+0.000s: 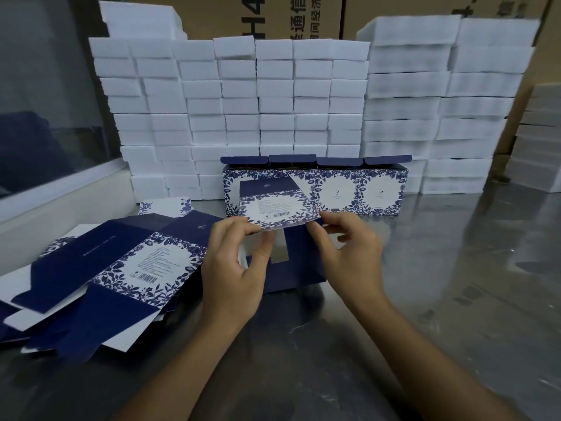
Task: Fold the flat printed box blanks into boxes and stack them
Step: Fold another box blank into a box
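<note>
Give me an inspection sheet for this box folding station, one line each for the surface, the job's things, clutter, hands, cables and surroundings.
Surface: shiny metal table, reflective.
Job's things: loose heap of flat blanks at left; row of folded boxes standing at the back with top flaps open; one box blank mid-fold in both hands.
Clutter: nothing seen.
Hands: left hand and right hand each pinch the blank's lower edge with their fingers.
Cables: nothing seen.
Surroundings: wall of stacked white foam blocks behind the boxes; brown cartons behind that.
</note>
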`<state>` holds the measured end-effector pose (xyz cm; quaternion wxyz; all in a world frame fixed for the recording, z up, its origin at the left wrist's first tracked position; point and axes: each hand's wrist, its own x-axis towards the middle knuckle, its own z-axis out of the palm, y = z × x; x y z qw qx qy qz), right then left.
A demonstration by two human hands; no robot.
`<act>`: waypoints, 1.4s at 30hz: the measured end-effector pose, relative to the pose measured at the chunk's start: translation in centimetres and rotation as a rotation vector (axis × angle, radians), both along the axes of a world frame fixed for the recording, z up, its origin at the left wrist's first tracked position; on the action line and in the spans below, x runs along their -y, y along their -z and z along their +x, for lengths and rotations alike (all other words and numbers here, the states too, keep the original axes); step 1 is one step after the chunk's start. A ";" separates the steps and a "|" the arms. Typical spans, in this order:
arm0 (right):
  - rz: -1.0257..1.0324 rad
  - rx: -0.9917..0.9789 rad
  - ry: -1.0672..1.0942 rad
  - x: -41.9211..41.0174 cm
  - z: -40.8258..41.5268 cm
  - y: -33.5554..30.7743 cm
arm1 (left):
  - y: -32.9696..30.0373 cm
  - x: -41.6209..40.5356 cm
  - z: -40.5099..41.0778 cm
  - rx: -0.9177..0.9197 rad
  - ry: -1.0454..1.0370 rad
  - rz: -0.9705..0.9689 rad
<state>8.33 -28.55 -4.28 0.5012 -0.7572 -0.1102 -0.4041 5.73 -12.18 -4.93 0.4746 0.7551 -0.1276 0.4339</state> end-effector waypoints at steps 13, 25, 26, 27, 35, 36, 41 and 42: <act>0.025 -0.244 -0.056 0.6 0.8 0.9 | 0.3 -0.1 0.3 -0.014 -0.057 0.028; -0.177 -0.354 -0.035 0.5 1.4 2.1 | 0.2 -0.7 0.4 -0.021 -0.095 0.031; -0.174 -0.353 -0.036 0.5 1.4 2.1 | 0.2 -0.7 0.4 -0.025 -0.096 0.032; -0.170 -0.352 -0.038 0.6 1.4 2.1 | 0.2 -0.7 0.4 -0.030 -0.094 0.033; -0.320 -0.511 -0.073 0.5 0.9 2.3 | 0.1 -1.0 0.3 -0.016 -0.086 -0.057; -0.349 -0.524 -0.072 0.4 0.9 2.3 | 0.0 -1.0 0.3 -0.019 -0.086 -0.058; -0.360 -0.543 -0.117 0.7 1.0 2.4 | -0.1 -0.9 0.3 -0.045 -0.093 -0.059; -0.350 -0.543 -0.131 0.7 1.0 2.5 | -0.1 -0.9 0.3 -0.046 -0.096 -0.062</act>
